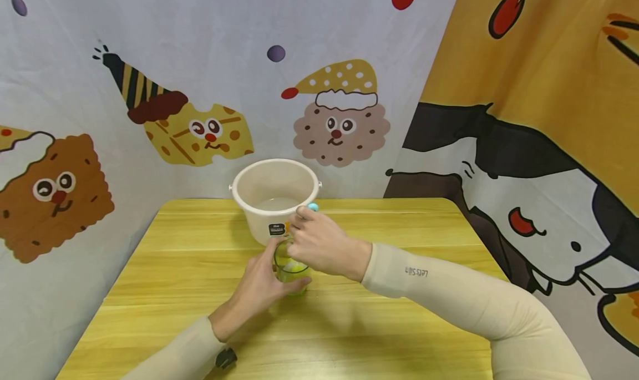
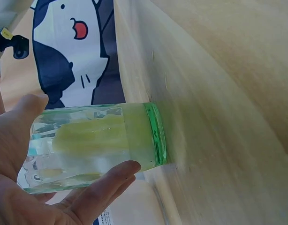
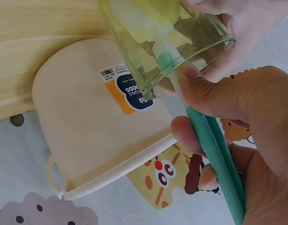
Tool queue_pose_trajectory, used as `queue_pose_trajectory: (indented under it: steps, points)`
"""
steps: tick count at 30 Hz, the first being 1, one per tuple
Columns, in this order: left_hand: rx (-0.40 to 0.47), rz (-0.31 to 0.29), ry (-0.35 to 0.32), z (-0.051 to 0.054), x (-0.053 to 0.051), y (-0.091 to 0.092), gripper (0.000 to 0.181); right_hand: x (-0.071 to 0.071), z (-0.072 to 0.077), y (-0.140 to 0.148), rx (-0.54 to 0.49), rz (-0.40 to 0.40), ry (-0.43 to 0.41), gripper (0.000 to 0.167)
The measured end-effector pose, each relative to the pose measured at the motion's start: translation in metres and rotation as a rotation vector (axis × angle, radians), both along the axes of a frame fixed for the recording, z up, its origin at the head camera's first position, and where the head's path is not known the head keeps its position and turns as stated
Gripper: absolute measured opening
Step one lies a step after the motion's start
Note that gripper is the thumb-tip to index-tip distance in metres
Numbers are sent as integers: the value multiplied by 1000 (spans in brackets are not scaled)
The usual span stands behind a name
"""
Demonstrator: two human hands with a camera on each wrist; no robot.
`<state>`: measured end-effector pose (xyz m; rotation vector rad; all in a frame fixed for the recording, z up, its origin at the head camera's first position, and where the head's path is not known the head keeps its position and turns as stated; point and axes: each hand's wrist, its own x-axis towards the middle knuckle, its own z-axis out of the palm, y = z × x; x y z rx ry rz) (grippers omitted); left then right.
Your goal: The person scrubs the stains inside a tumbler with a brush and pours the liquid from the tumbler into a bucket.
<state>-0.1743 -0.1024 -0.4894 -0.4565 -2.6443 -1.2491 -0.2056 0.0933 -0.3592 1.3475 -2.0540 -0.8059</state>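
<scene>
One glass [image 2: 87,136] clasped by left fingers [image 2: 109,187], green-handled tool [image 3: 200,126] pinched by right fingers [image 3: 185,132], its end inside glass

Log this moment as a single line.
left hand: holds glass | right hand: grips teal-handled tool | tool: partly inside glass | bucket: beyond glass

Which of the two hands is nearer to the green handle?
Right: the right hand grips the handle; the left hand is lower, around the glass.
</scene>
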Motion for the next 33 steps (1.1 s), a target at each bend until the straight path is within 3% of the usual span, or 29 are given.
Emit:
queue_pose_trajectory:
  steps: [5, 23, 33]
  points:
    - [-13, 5, 28, 0, -2, 0, 102, -1, -1, -2, 5, -2, 16, 6]
    - [-11, -4, 18, -2, -3, 0, 103, 2, -2, 4, -7, -6, 16, 5]
    - [-10, -7, 31, -3, -4, -1, 101, -5, 3, 8, -22, 20, 17, 9]
